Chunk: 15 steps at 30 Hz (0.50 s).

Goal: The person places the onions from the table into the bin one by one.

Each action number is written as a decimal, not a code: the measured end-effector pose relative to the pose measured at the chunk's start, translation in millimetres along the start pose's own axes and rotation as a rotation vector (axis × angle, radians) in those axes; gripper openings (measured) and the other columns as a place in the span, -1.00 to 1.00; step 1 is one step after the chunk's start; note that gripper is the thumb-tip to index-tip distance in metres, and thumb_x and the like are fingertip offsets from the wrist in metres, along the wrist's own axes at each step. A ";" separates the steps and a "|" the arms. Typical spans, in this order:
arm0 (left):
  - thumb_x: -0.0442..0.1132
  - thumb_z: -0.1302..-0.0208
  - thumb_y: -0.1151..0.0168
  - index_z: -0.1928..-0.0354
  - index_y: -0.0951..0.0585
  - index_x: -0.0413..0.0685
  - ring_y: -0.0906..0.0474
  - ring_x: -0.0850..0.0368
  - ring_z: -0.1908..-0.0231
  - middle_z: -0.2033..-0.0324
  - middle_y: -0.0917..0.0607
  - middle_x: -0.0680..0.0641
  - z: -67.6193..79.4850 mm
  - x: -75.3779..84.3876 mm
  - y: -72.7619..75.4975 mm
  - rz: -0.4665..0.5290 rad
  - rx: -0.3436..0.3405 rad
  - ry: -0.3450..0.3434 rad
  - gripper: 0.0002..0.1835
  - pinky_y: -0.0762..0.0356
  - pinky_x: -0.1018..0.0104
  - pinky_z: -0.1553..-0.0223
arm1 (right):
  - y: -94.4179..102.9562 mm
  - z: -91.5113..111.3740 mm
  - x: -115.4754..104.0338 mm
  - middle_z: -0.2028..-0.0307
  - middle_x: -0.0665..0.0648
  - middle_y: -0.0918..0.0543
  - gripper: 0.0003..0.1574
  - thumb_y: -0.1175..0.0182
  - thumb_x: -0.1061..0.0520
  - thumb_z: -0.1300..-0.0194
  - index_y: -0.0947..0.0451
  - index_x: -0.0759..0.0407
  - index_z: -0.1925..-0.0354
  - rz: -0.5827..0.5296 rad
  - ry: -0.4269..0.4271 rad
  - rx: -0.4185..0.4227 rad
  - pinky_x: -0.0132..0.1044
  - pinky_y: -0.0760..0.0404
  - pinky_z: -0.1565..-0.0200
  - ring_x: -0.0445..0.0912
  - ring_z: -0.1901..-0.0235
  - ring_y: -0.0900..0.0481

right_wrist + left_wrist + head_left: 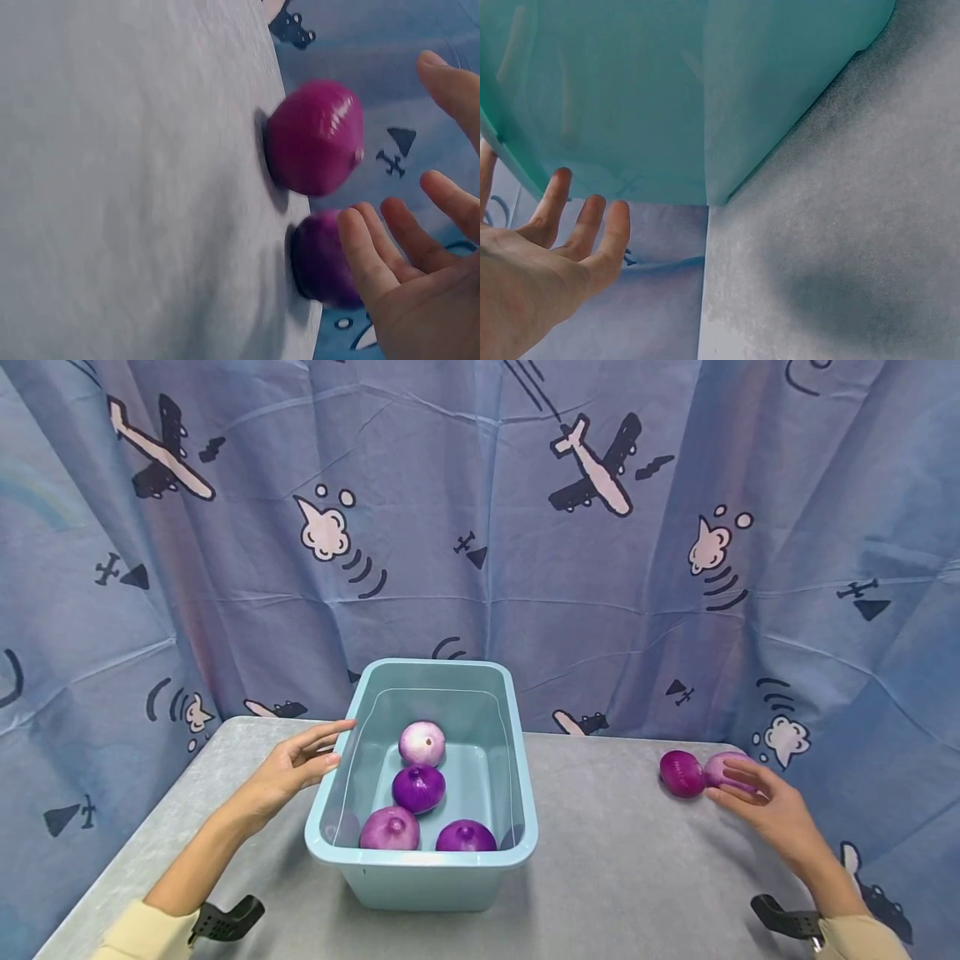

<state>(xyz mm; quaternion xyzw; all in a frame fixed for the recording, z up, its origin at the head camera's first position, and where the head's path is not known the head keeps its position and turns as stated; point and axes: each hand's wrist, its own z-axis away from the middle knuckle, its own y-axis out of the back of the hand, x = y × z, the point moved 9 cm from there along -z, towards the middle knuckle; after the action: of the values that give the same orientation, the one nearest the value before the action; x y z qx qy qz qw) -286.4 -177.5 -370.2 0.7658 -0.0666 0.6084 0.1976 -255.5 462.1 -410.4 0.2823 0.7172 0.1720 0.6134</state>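
A light-blue plastic bin (526, 802) holds several purple onions, among them a pale one (422, 742) at the back and a dark one (418, 787) in the middle. My left hand (288, 770) is at the bin's left side, its extended fingers reaching to the rim. Over on the right lie two more onions: a deep magenta one (681, 774) and a lighter one (722, 768), partly hidden behind my right hand (776, 814). That hand hovers with spread, slightly bent fingers and grips nothing. The right wrist view shows both onions (315, 139) beside its fingertips (352, 225).
A grey cloth-covered table (600, 860) carries the bin and the loose onions. Behind and on both sides hangs a blue curtain (420, 460) printed with planes, meeting the table's back edge. Black wrist bands (228, 918) sit on both forearms.
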 end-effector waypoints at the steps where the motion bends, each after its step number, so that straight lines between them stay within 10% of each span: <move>1: -0.23 -0.50 -0.17 -0.47 -0.39 -0.09 -0.46 0.06 -0.23 -0.37 -0.39 -0.32 0.0 0.0 0.0 0.000 0.002 0.003 -0.45 -0.52 0.19 -0.09 | 2.1 0.1 2.5 -0.24 0.34 -0.47 -0.13 -0.38 -0.02 -0.36 -0.27 0.30 -0.43 0.019 -0.019 0.005 -0.54 -0.55 0.23 -0.21 -0.03 -0.55; 9: -0.23 -0.50 -0.17 -0.47 -0.39 -0.10 -0.46 0.05 -0.22 -0.36 -0.39 -0.32 0.5 0.3 1.1 -0.013 0.013 0.010 -0.45 -0.52 0.19 -0.08 | 17.7 1.7 24.5 -0.31 0.58 -0.31 0.05 -0.36 -0.12 -0.37 -0.12 0.43 -0.48 0.106 -0.111 0.057 -0.59 -0.50 0.33 0.09 -0.06 -0.59; 15: -0.23 -0.50 -0.17 -0.47 -0.39 -0.09 -0.45 0.03 -0.24 -0.37 -0.39 -0.31 0.1 -0.7 0.5 -0.012 0.006 0.008 -0.45 -0.52 0.18 -0.08 | 29.0 1.1 37.1 -0.36 0.58 -0.25 0.13 -0.35 -0.24 -0.33 -0.10 0.41 -0.49 0.124 -0.193 0.098 -0.03 -0.68 0.16 0.51 -0.24 -0.33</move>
<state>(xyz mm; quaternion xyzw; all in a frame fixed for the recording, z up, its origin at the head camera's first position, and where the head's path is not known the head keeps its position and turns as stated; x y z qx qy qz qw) -286.7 -178.1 -370.8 0.7643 -0.0594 0.6105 0.1991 -252.1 507.5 -422.5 0.3709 0.6435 0.1461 0.6534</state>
